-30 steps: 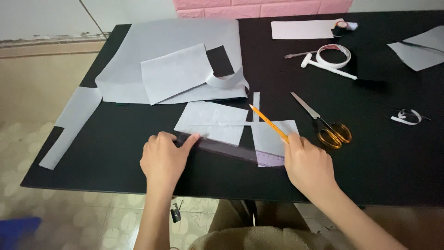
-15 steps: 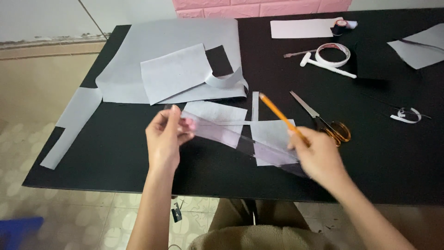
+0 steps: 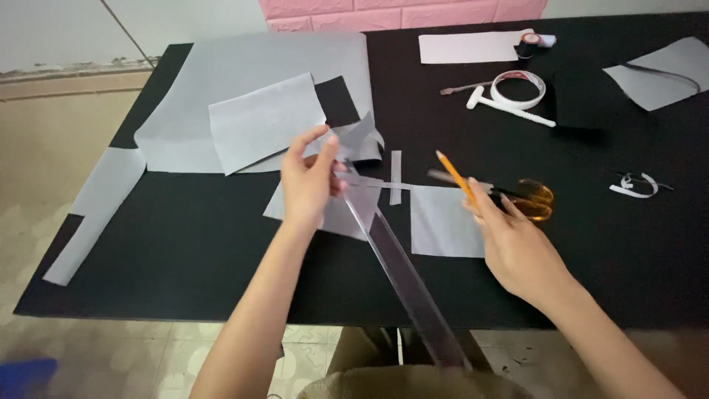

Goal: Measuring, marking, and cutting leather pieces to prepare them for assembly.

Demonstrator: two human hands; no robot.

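**Grey paper scraps and a clear ruler on a black counter**

Grey paper everywhere on this black counter (image 3: 185,244). Left hand (image 3: 310,181) is lifted a bit above the surface, fingers pinched shut on the far end of a long clear ruler (image 3: 402,270), which slants down and toward the person, its near end sticking out past the counter's front edge. Under that hand lies a small grey paper piece (image 3: 336,214), and a thin paper strip (image 3: 396,176) sits just beside it.

Right hand (image 3: 513,244) is closed around a yellow pencil (image 3: 456,176), tip pointing up and away. It hovers over the right edge of another grey paper rectangle (image 3: 443,222). Just behind that hand are scissors with orange handles (image 3: 532,199), lying flat, blades pointing left.

The two hands are well apart, each clamped on its own thing.

Further back: a big grey sheet (image 3: 244,74) with a smaller grey sheet (image 3: 262,122) on top, a roll of white tape (image 3: 518,89), a white T-shaped tool (image 3: 509,108) touching it, a white paper rectangle (image 3: 465,47), and another grey sheet (image 3: 653,74) at far right. A long grey strip (image 3: 96,207) hangs off the left edge.
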